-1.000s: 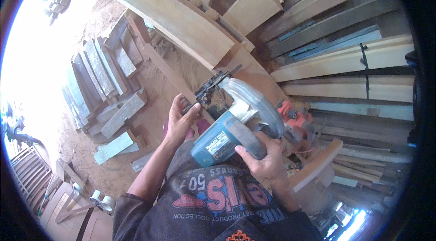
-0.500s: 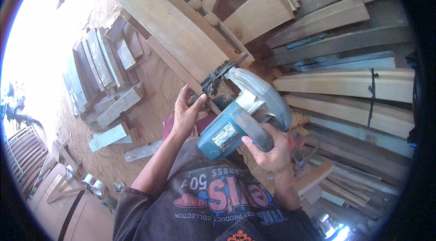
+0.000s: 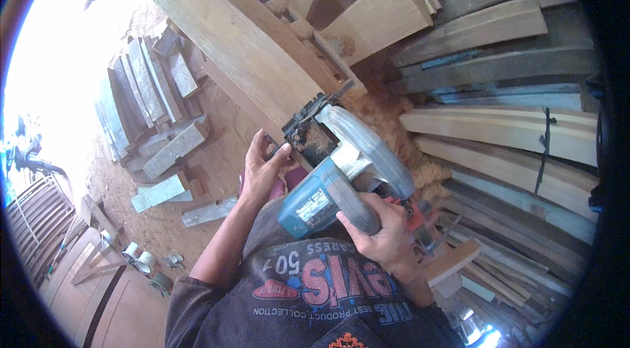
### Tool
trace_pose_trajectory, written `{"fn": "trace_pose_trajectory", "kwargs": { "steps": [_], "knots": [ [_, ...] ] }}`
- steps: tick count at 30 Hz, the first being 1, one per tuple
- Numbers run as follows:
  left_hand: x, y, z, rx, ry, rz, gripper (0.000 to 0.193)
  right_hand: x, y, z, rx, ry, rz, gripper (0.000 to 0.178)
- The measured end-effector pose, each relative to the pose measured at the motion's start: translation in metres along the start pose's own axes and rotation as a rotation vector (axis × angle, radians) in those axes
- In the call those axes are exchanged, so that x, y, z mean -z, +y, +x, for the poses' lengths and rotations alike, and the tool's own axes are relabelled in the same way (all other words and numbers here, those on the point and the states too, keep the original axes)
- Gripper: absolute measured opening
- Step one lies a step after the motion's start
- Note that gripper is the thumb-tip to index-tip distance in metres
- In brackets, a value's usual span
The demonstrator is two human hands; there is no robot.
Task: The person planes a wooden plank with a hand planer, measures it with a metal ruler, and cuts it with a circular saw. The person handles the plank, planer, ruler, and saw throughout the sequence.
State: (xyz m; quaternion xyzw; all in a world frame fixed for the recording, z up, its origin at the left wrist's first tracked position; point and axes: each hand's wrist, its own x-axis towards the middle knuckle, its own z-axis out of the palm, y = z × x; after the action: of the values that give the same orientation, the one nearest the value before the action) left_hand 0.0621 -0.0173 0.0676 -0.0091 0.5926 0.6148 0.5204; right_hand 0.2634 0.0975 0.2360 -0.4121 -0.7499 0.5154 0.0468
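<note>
A teal circular saw (image 3: 308, 202) with a grey blade cover rests its base on the near end of a long wooden board (image 3: 252, 46). My right hand (image 3: 384, 233) wraps round the saw's rear handle. At the left side of the base, the thumb and fingers of my left hand (image 3: 264, 167) close on a dark edge guide (image 3: 272, 150). The board slants away to the far left on a wooden support (image 3: 289, 43). The blade is hidden by its cover.
Stacked planks (image 3: 499, 125) line the right side, some tied with a black strap. Several offcuts (image 3: 174, 151) lie on the dusty floor at left. A red and black tool (image 3: 420, 220) sits just right of my right hand. Sawdust (image 3: 377, 108) heaps beside the support.
The saw has come slightly nearer to me and to the left along the board's end, both hands moving with it. Both hands keep their hold.
</note>
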Motion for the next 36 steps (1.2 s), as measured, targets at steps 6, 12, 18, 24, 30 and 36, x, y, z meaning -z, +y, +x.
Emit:
{"fn": "trace_pose_trajectory", "kwargs": {
  "steps": [6,12,18,24,30,36],
  "knots": [
    [-0.001,-0.004,0.000,-0.009,0.045,0.004,0.052,0.000,0.001,0.000,0.025,0.006,-0.010,0.026],
    [0.005,-0.004,0.005,0.014,0.001,0.075,0.068,-0.002,-0.002,0.002,0.053,0.024,0.008,0.025],
    [-0.004,0.012,-0.011,-0.475,0.273,0.756,0.066,-0.002,-0.006,0.001,0.015,0.018,0.029,0.027],
    [-0.016,0.028,0.002,-0.776,0.032,1.091,0.028,0.001,-0.012,0.002,0.024,0.009,-0.021,0.026],
    [0.020,0.069,0.057,-0.882,-0.602,1.318,0.027,0.002,0.001,0.000,-0.007,-0.033,-0.059,0.038],
    [0.013,0.065,0.029,-0.690,-0.192,1.249,0.043,-0.002,0.008,0.002,0.018,-0.006,-0.134,0.046]
  ]
}}
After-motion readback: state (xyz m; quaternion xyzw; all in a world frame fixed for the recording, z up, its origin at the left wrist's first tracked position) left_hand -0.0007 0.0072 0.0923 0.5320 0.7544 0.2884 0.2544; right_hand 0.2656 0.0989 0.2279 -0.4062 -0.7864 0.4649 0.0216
